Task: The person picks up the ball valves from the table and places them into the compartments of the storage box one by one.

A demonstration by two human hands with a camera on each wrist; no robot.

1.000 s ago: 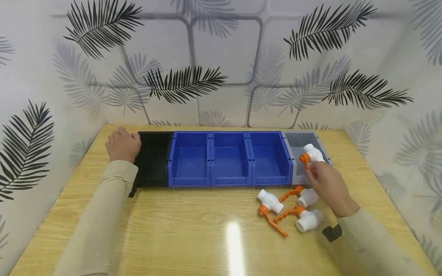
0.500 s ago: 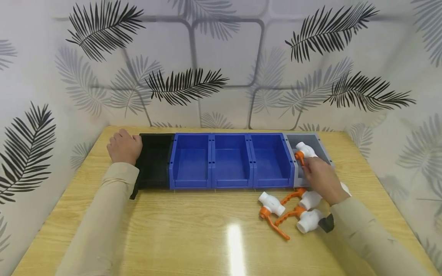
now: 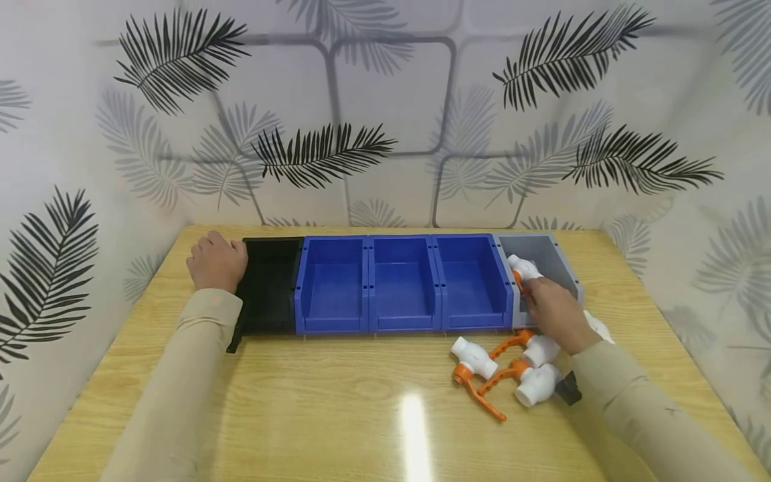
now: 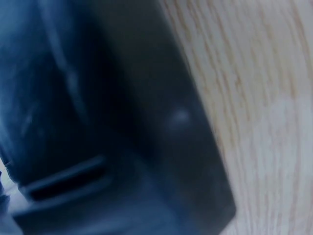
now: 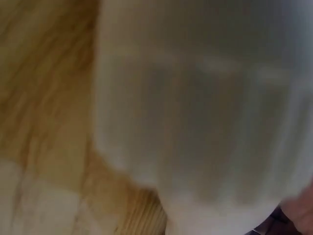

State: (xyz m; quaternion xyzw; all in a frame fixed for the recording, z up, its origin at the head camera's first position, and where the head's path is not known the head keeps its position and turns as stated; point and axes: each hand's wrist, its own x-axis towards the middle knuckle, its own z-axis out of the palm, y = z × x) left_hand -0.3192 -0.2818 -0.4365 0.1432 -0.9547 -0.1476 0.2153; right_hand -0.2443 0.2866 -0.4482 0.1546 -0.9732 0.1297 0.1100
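So the right hand (image 3: 559, 314) is pinching a white ball valve (image 3: 525, 269) by its orange handle, I'd guess because that's the slim bit, at the gray bin's (image 3: 547, 251) opening; can't tell if it's touching down. Left hand (image 3: 217, 262) sits at the black bin's (image 3: 268, 294) outer edge, maybe bracing it; can't tell if it's gripping. Blue bins (image 3: 400, 288) stand between. Loose valves (image 3: 538, 385) crowd the gray bin's front, one half hidden by the right wrist.

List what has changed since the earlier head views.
The right hand carried the white fitting it holds leftward at the grey bin; nothing was let go. Another fitting came into view to that hand's right. The left hand stayed at the black bin, and three fittings in front lie as before.
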